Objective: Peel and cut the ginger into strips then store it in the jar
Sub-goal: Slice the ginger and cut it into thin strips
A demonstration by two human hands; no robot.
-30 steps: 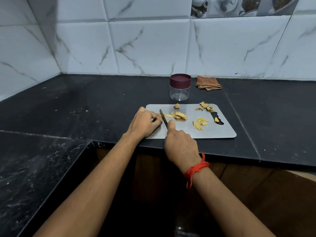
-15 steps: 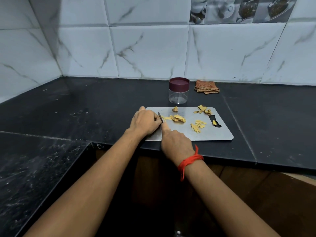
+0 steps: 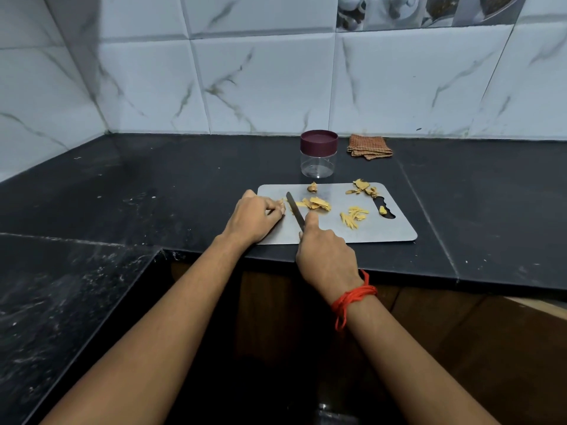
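A grey cutting board [image 3: 395, 231] lies on the black counter. My left hand [image 3: 254, 217] rests on its left end, fingers curled over a small yellow ginger piece [image 3: 280, 202] that barely shows. My right hand [image 3: 325, 256] grips a knife [image 3: 295, 211] by the handle, forefinger along the spine, blade just right of my left fingertips. Ginger slices [image 3: 317, 204] lie right of the blade and cut strips [image 3: 352, 216] farther right. Peel scraps [image 3: 363, 188] sit at the board's far edge. A clear jar [image 3: 318, 154] with a maroon lid stands behind the board, closed.
A folded brown cloth [image 3: 369, 146] lies by the tiled wall right of the jar. A small ginger bit [image 3: 382, 210] sits at the board's handle slot. The black counter [image 3: 153, 185] turns a corner at my left, with its front edge just below the board.
The knife blade has shifted a little right, away from my left fingertips, and shows more fully. My left hand stays on the ginger piece. The camera view has tilted slightly.
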